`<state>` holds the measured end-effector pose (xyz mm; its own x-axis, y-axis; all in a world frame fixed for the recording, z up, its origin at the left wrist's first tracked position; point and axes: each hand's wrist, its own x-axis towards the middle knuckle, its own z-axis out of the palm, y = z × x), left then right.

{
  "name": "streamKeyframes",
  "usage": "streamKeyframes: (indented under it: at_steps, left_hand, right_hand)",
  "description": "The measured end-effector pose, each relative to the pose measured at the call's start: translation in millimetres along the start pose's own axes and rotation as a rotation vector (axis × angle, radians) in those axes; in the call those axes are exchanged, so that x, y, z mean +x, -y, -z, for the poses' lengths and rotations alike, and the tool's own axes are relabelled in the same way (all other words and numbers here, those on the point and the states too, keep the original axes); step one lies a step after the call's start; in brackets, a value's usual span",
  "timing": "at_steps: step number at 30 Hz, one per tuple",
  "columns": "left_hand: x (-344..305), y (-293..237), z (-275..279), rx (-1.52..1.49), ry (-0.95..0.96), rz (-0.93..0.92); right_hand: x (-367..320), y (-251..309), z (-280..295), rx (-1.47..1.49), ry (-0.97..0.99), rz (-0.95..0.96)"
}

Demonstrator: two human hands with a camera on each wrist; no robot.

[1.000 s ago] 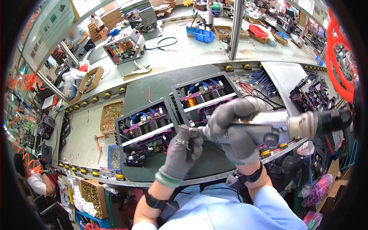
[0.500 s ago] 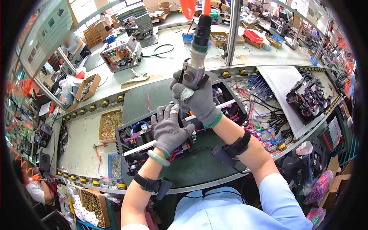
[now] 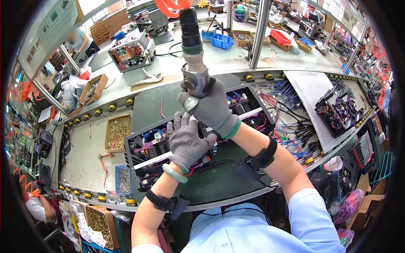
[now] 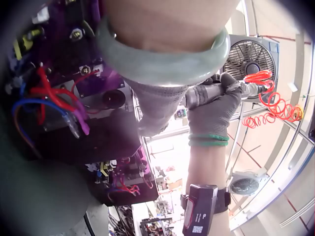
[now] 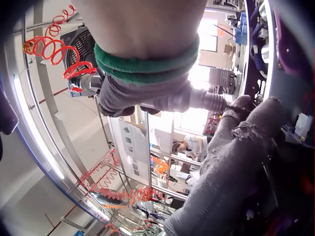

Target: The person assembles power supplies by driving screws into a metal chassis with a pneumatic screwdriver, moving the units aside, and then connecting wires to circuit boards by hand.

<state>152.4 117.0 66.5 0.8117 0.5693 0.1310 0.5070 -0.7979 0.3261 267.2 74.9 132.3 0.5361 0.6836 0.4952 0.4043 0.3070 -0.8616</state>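
Observation:
In the head view my right hand grips a metal air screwdriver whose hose end points up and away. My gloved left hand lies over the side of the left open chassis, fingers straight and spread. The right wrist view shows the driver's nose reaching to the fingertips of the left hand, beside the chassis. Inside the chassis are black cylinders, purple boards and red and blue wires. A second open chassis stands at the right, partly hidden behind my right hand and forearm.
A carton of brass-coloured parts and a blue bin of small fasteners stand at the left. Bundled cables lie at the right near a partly built assembly. An orange-red coiled hose hangs above the driver.
My right hand swung the screwdriver from sideways to upright over the chassis, then moved slightly left. The left hand left the driver's tip, where its fingers were curled, and spread over the left chassis.

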Motion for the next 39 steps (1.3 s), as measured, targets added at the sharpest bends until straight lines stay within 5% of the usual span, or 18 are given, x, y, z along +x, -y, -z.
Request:
streamKeyframes:
  at_steps: [19,22,25,27,29,32,35,37,39]
  left_hand:
    - [-1.3,2.0,-4.6,-0.009,-0.096,-0.015]
    - [-1.2,4.2,-0.1,-0.004,-0.107,-0.029]
    - [14.8,19.7,17.4,-0.160,-0.031,-0.167]
    - [32.3,27.2,21.7,0.099,0.054,-0.483]
    - [55.1,11.7,36.2,0.158,0.101,-0.509]
    - [83.7,-25.5,61.9,0.587,0.684,-0.511]
    - [105.0,-14.1,44.5,0.419,0.767,-0.564]
    - [115.5,-14.1,40.6,0.458,0.818,-0.514]
    - [116.9,-13.1,39.3,0.481,0.750,-0.530]
  right_hand:
    - [5.0,3.3,4.0,0.149,-0.067,0.048]
    - [7.1,23.1,13.6,0.306,-0.029,-0.058]
    - [-0.9,11.3,16.0,0.511,-0.145,0.086]
    - [-13.1,21.5,28.7,0.565,-0.128,0.007]
    - [-20.9,29.5,41.0,0.508,-0.142,-0.019]
    - [-35.5,32.8,57.7,0.734,-0.116,-0.072]
    - [-51.2,28.5,75.0,0.987,-0.076,-0.136]
    - [-58.2,35.1,85.4,0.695,-0.094,-0.116]
    - [-59.2,32.3,85.2,0.701,-0.080,-0.095]
